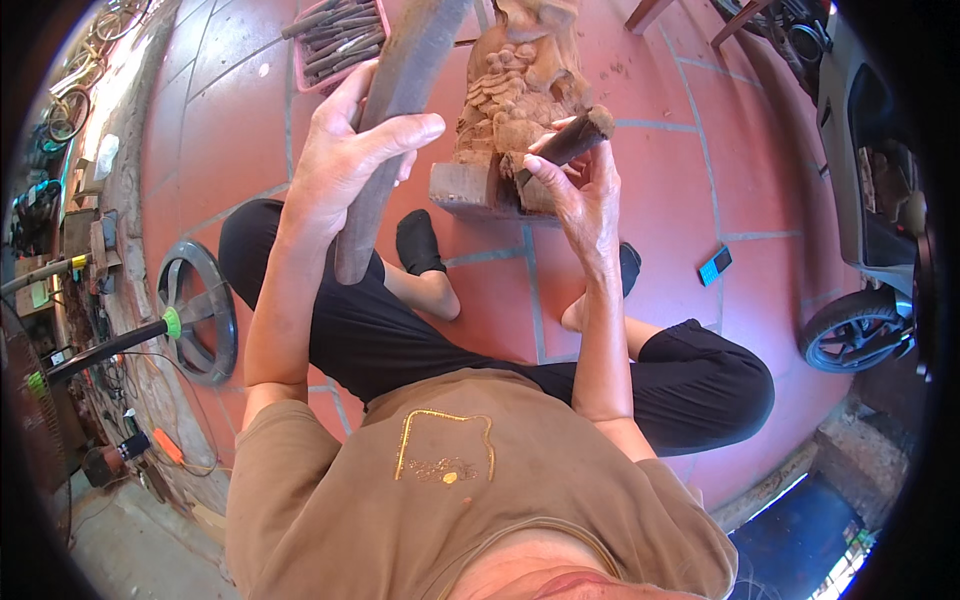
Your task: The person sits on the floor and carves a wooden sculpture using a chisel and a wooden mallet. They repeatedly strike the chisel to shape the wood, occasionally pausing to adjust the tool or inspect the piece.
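My left hand point(335, 165) is wrapped round a long wooden club point(395, 110), raised and slanting, its wide end running out past the top edge. In my right hand point(585, 205), a carving chisel point(575, 138) with a dark handle and a frayed, battered top is gripped between fingers and thumb. It tilts down and left against the lower part of a reddish-brown wood carving point(510, 85). The chisel's cutting edge is hidden. Rounded, layered shapes cover the carving, which stands on a blocky base point(463, 185) in front of my feet.
A pink basket point(297, 60) full of dark-handled tools stands at the far left. Nearer on the left is a fan's round base point(222, 350). A small blue phone point(714, 266) lies on the red tiles point(660, 200), and a motorbike wheel point(855, 330) is at the right.
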